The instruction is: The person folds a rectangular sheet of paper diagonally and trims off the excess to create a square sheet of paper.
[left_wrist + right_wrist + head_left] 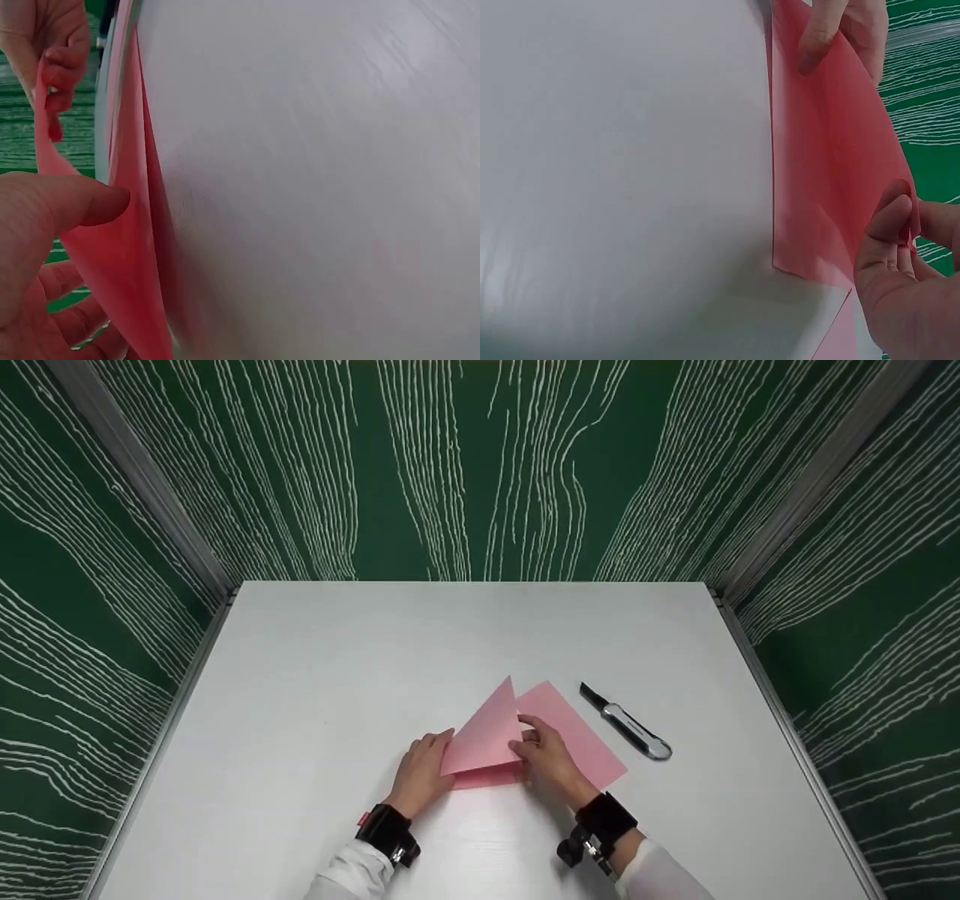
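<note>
A folded sheet of pink paper (484,735) stands partly raised off the table, its upper layer lifted to a point. My left hand (422,769) holds its left side, the thumb (97,204) on the near face and the other fingers behind. At the right edge of the raised layer, my right hand (551,757) pinches the paper between thumb and fingers, as the right wrist view shows. Both wrist views look in under the lifted layer, onto the deeper pink inner face (814,172). More pink paper (577,727) lies flat beneath and beyond the right hand.
A utility knife (630,727) with a black and silver handle lies right of the paper. The white table (337,660) is bordered by metal rails (780,735) and green walls with pale lines (517,472). Each wrist wears a black strap with a camera (386,829).
</note>
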